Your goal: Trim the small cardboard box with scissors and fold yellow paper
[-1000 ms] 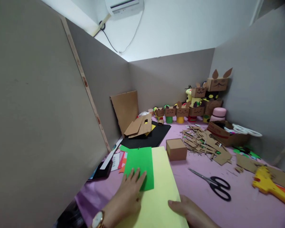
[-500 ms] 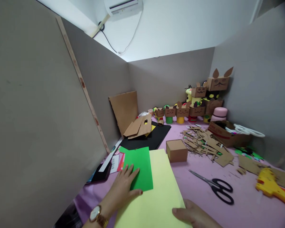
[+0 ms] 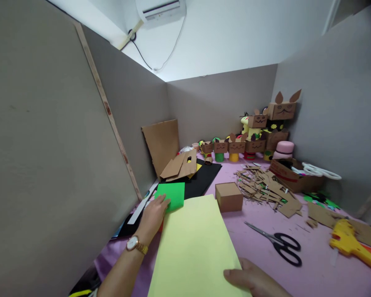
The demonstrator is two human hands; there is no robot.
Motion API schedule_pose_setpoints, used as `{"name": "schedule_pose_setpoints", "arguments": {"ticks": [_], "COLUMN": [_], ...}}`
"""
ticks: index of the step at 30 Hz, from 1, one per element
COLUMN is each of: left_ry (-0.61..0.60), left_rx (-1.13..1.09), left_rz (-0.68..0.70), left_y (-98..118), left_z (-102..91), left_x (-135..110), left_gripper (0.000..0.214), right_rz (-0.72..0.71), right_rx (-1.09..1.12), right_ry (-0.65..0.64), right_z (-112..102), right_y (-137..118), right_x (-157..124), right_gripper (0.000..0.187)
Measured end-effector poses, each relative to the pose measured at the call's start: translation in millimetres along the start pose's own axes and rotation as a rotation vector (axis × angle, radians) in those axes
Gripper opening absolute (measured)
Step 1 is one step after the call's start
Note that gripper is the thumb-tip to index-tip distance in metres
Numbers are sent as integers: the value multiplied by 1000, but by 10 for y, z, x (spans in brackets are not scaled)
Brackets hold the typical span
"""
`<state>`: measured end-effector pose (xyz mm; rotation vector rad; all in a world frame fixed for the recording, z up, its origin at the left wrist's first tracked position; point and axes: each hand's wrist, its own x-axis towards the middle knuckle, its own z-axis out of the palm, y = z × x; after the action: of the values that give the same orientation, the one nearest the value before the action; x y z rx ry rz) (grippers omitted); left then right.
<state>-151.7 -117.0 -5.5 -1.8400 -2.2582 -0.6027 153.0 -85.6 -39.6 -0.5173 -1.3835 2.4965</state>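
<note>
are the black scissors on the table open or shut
Shut: the scissors lie flat on the purple table, blades together in one thin line, black handle loops side by side.

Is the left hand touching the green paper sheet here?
Touching. The head view shows the left hand resting directly on the near left corner of the green paper sheet, no gap.
</note>
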Motion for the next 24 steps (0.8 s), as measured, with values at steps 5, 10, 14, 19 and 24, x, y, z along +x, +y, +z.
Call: {"name": "schedule_pose_setpoints", "arguments": {"ticks": [5,10,14,19,24], "left_ry": [20,-29,-6,-114,-242], "left_rx": [-127,-309,-511,-865,-1151], "left_rz": [-115,-142,-205,-173,-26], "left_y": [-103,-113,41,380,643], "left_z": [136,239,140,-49,-5], "left_x": [-116,-317,-225,-15,149], "left_gripper": [46,43,58,69,90], "right_rz": [-16,64,45,-109,-394], "right_rx": [65,-125,-403,-1035,-1748], "right_ry": [71,93,56,-159,-127], "right_z": [76,141,157,297,601], "right_y": [-179,-580,-1088,-1761,-2017], "right_x": [-140,-336,-418,-459,-581], "right_gripper": [43,37,25,19,19]}}
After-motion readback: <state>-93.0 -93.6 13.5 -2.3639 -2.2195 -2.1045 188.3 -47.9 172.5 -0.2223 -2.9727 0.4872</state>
